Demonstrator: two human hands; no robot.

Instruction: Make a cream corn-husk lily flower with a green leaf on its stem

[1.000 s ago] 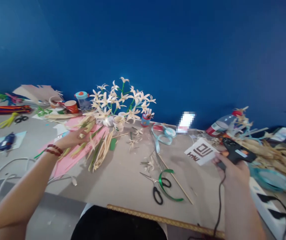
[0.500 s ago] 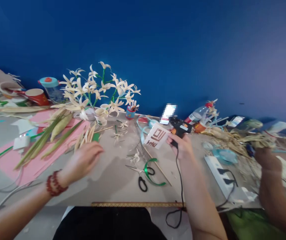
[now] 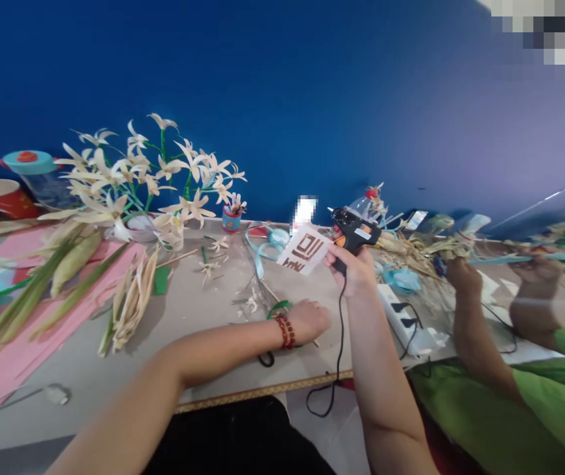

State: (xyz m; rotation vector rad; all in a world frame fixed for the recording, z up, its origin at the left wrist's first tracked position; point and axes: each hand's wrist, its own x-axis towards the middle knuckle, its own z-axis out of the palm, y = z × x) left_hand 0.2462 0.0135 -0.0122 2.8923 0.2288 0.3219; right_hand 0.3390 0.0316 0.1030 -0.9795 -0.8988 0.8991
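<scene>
My right hand [image 3: 354,269] is closed round the handle of a black and orange hot glue gun [image 3: 358,227], its nozzle pointing up and left. A white card [image 3: 304,249] with brown block characters is also held in that hand, left of the gun. My left hand [image 3: 309,323], with a red bead bracelet [image 3: 286,330] at the wrist, reaches across low over the table, left of the right forearm. Its fingers point down and are hidden from me. Under it lie a green ribbon [image 3: 278,308] and scissors, of which just a black handle [image 3: 266,359] shows.
White flowers on green stems [image 3: 163,168] stand at the back left. Husks [image 3: 134,297] and pink paper [image 3: 10,343] lie at left. A power strip [image 3: 395,316] sits right of my arm. The gun's cord [image 3: 341,336] hangs over the edge. A co-worker's hands [image 3: 465,277] work at right.
My left hand has swung right, from beside the husks to over the scissors and green ribbon. My right hand keeps the glue gun and card. The view has turned right, showing more of the co-worker.
</scene>
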